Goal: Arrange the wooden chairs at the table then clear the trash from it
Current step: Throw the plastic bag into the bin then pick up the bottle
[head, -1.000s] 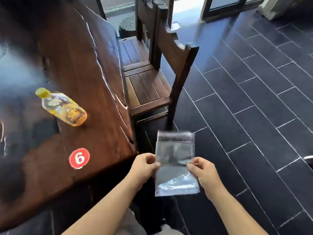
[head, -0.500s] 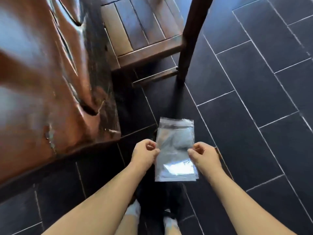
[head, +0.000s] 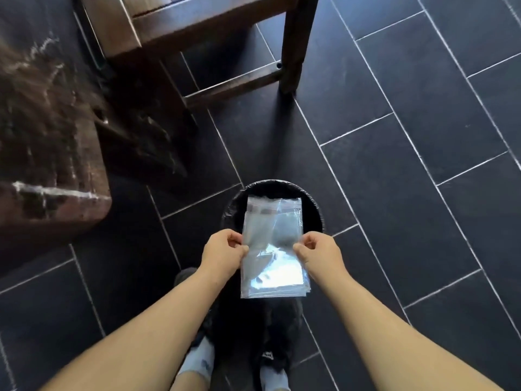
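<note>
While the left hand point(head: 225, 252) pinches the left edge of the bags point(head: 272, 249) and the right hand point(head: 318, 253) pinches the right edge, the thin stack of clear plastic hangs flat between them. Each thumb lies on top of the plastic with the fingers curled beneath it, so both hands are clamped on the stack. Several sheet edges show at its lower right corner. A narrow seal strip crosses the bags near their far end, and no writing on the strip or the plastic can be read. Light glares white off the near half.

The far half of the bags lies over the mouth of the bin point(head: 282, 182), a round black one with a black liner folded over its rim. It stands on the floor point(head: 408, 165) of dark tiles with pale grout, just ahead of the person's feet. Black shoes point(head: 270, 354) and pale socks point(head: 200, 359) show below the forearms. A small pale mark sits on the right shoe's tongue, too small to read, and a faint print on the left sock is likewise unclear.

Beyond the bin stands the chair point(head: 291, 43), of which a dark wooden leg, a low rung and the seat's front edge show. The table point(head: 48, 153) fills the left side, its rough wooden corner blurred.
</note>
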`<state>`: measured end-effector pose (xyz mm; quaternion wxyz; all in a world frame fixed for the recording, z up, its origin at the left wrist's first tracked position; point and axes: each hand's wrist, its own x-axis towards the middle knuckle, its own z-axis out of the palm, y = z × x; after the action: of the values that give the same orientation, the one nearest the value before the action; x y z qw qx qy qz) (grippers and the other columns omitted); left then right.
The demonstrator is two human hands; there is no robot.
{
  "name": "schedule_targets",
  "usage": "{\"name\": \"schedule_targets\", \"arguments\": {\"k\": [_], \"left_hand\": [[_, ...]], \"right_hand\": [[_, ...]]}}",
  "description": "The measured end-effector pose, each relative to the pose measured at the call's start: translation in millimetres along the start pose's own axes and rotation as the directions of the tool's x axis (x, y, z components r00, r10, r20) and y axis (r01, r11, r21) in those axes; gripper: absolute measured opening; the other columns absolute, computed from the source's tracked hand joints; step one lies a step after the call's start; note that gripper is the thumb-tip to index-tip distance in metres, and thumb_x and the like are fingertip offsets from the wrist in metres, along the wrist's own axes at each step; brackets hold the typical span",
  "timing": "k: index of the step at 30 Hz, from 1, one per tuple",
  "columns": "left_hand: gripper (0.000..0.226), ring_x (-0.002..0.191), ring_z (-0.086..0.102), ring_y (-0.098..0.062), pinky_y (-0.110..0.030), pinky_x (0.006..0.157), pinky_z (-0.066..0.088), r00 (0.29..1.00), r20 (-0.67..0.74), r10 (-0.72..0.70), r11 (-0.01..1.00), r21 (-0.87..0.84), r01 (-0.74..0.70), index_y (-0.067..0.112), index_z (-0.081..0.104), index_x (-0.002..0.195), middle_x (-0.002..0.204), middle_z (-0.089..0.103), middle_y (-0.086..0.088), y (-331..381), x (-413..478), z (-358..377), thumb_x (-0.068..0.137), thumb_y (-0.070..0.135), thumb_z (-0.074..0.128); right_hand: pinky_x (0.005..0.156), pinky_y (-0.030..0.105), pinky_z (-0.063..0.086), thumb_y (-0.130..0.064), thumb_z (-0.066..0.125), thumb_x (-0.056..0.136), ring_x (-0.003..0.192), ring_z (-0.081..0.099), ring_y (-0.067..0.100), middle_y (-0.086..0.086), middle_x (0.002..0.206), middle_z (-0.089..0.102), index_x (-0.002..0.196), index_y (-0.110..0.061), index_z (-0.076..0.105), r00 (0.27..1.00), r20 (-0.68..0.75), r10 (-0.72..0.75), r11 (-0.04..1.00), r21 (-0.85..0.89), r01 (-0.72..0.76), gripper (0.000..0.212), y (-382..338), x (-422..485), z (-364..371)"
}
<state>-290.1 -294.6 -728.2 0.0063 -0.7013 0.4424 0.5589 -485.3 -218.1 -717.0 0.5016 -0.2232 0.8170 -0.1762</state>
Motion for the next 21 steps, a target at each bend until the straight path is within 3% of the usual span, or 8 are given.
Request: {"name": "schedule_targets", "arguments": {"k": [4,6,10,14,21], "left_hand": [[0.012,0.082,0.069,-0.025,-0.043,0.073,0.062,0.999,0.034,0.025,1.000,-0.009,-0.024,0.019,0.065,0.093,0.089,0.069,-0.010,0.9,-2.7,0.2,0.087,0.010,0.070],[0.014,0.085,0.068,-0.024,-0.042,0.075,0.061,0.999,0.046,0.021,1.000,0.003,-0.021,0.021,0.063,0.095,0.088,0.067,-0.005,1.6,-6.6,-2.4,0.086,0.013,0.071],[0.020,0.087,0.065,-0.016,-0.034,0.077,0.056,0.998,0.023,0.053,0.994,0.094,-0.055,0.028,0.061,0.099,0.097,0.065,0.004,10.9,-19.4,-13.4,0.083,0.025,0.073],[0.020,0.085,0.065,-0.017,-0.032,0.073,0.055,0.996,0.043,0.082,0.989,0.124,-0.086,0.028,0.061,0.099,0.098,0.064,0.005,38.2,-50.7,-33.3,0.083,0.025,0.073],[0.024,0.090,0.063,-0.011,-0.021,0.072,0.049,0.979,0.073,0.193,0.951,0.231,-0.204,0.026,0.063,0.106,0.100,0.066,0.005,108.5,-146.8,-80.7,0.083,0.027,0.072]], "right_hand": [[0.058,0.026,0.039,-0.017,0.064,0.086,0.070,0.057,0.012,-0.006,0.072,0.063,0.076,-0.018,0.064,1.000,-0.008,-0.009,0.998,-0.065,0.009,0.009,-2.7,0.8,0.8],[0.065,0.027,0.039,-0.018,0.064,0.088,0.082,0.060,0.015,-0.008,0.081,0.064,0.089,-0.019,0.065,1.000,0.002,-0.012,0.993,-0.114,0.012,0.002,-6.3,-1.9,-0.2],[0.075,0.028,0.040,-0.020,0.065,0.089,0.092,0.058,0.015,-0.007,0.092,0.062,0.117,-0.017,0.064,0.999,0.052,-0.004,0.987,-0.159,0.012,0.028,-20.3,-13.7,-8.1],[0.082,0.032,0.047,-0.018,0.064,0.086,0.101,0.061,0.023,0.004,0.102,0.066,0.118,-0.014,0.062,0.997,0.073,-0.011,0.977,-0.211,0.026,0.032,-46.5,-41.0,-28.1],[0.081,0.026,0.042,-0.027,0.067,0.087,0.099,0.058,0.015,-0.003,0.103,0.064,0.125,-0.018,0.061,0.988,0.099,-0.117,0.962,-0.237,0.138,0.040,-128.0,-117.7,-81.4]]}}
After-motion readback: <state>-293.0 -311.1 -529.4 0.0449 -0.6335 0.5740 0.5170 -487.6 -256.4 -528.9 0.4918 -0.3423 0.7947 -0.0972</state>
